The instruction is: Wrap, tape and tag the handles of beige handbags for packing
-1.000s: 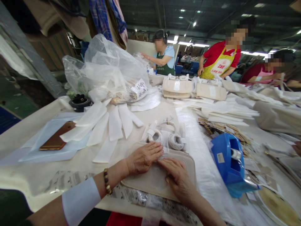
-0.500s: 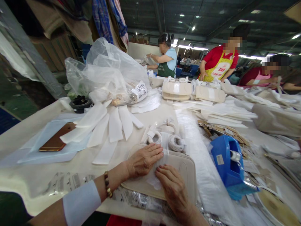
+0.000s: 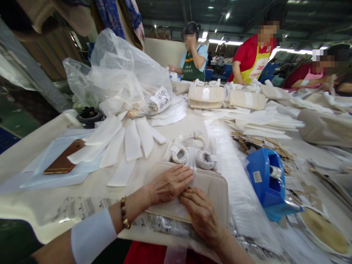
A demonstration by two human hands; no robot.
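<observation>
Beige bag [image 3: 213,185] flat under left hand [image 3: 170,183], long axis crosswise, handles [image 3: 205,159] away.

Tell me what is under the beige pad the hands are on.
A clear printed plastic sheet sticks out beneath the near edge of the beige pad, on the table. The pad, the left hand and the right hand hide anything further under.

Cream padded bag [image 3: 211,185], blue tape dispenser [image 3: 265,183], brown phone [image 3: 63,161], white paper strips [image 3: 125,141], brown-beaded bracelet [image 3: 124,218].
</observation>
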